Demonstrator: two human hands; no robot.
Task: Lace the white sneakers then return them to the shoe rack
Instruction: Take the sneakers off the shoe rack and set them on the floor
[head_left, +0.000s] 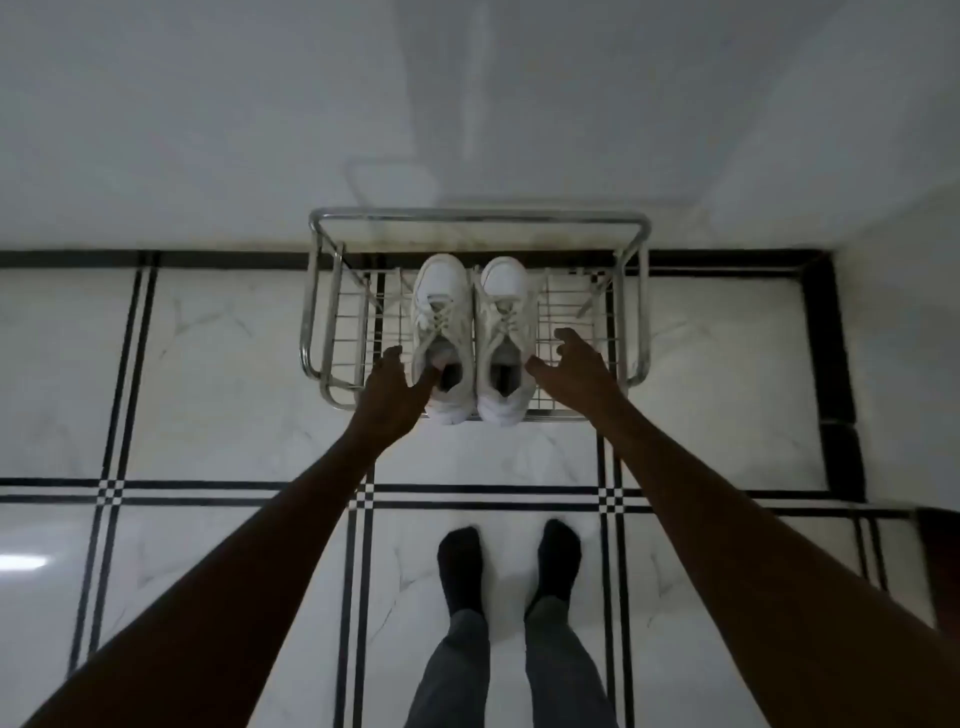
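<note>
we see two white sneakers (470, 338) side by side on the top shelf of one metal shoe rack (332, 317), lying between our hands, long axes pointing away from us, toes toward the wall. our left hand (392, 387) has its thumb hooked into the left shoe's collar (grip only partly visible); our right hand (566, 364) spreads wide, just beside the right shoe.

A chrome wire shoe rack (332, 332) stands at frame centre on the white marble floor (218, 364) (black-lined tiles); two white sneakers (470, 338) sit side by side on its grid.
</note>
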